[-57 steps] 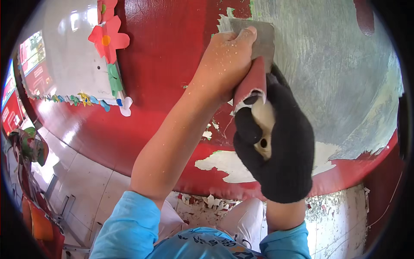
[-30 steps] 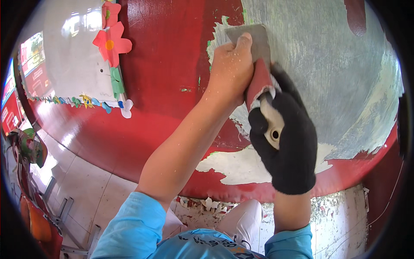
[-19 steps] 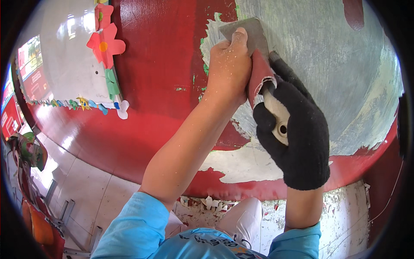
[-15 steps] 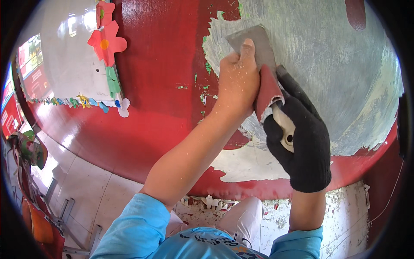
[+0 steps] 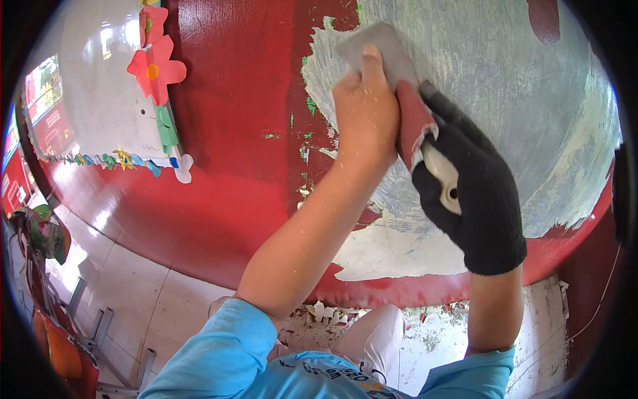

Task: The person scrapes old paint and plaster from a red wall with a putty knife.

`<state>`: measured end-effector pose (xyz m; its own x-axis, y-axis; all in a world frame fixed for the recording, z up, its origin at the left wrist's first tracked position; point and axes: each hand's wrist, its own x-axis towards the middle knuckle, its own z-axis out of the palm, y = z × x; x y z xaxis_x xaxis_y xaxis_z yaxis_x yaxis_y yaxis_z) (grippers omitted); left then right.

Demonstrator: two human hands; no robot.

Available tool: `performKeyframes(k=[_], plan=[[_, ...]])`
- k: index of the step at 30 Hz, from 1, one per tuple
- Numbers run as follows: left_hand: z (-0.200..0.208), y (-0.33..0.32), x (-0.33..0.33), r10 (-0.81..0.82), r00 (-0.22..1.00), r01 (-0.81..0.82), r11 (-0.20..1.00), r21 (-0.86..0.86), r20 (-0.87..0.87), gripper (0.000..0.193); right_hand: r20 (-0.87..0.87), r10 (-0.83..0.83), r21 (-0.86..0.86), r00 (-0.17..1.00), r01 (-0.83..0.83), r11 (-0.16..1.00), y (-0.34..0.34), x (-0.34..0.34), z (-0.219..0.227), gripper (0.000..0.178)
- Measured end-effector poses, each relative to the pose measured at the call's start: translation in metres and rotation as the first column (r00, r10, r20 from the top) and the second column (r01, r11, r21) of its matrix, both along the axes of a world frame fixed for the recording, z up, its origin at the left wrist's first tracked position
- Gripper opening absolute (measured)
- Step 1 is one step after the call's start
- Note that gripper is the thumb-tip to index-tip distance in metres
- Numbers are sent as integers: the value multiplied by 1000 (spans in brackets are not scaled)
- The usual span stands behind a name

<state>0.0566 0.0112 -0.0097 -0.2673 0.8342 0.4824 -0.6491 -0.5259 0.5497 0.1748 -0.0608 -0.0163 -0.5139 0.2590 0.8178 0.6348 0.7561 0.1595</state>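
A metal scraper with a red and white handle lies flat against a red painted wall. My bare left hand presses down on the blade with its fingers. My right hand, in a black glove, grips the handle just below. The blade sits at the border between red paint and a large bare grey patch where the paint is gone. Flecks of paint dust cover my left hand and forearm.
Paper flowers and a white board hang on the wall at the left. Paint chips lie along the foot of the wall on a tiled floor. A metal frame stands at the lower left.
Both hands and the scraper have shifted up and to the right along the wall. More grey surface shows at the paint's edge.
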Motion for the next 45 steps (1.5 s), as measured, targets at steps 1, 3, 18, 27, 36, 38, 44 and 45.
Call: performKeyframes(k=[1,3,18,27,36,38,44,45], plan=[[-10,5,3,45,995,-48,999,-26,-84,46,25,-20,8,1000,20,1000,1,2,-2,26],[-13,9,4,57,989,-61,998,-26,-139,46,49,-18,51,999,16,999,6,5,-2,27],[-1,12,5,75,997,-75,997,26,9,49,39,-9,94,999,6,996,12,6,-1,41],[-4,19,3,161,984,-161,987,4,-71,52,83,-50,37,995,47,998,14,10,-4,51],[15,19,-6,91,995,-93,995,33,39,57,49,-50,109,998,44,993,24,-3,9,45],[-6,24,-1,315,937,-305,948,85,-152,59,66,-41,117,997,33,993,18,-2,3,38],[5,6,2,63,997,-63,998,6,-39,58,78,-109,51,991,105,993,8,-1,6,42],[10,4,-1,-54,996,56,998,-35,69,57,82,-96,51,992,92,994,8,-3,8,42]])
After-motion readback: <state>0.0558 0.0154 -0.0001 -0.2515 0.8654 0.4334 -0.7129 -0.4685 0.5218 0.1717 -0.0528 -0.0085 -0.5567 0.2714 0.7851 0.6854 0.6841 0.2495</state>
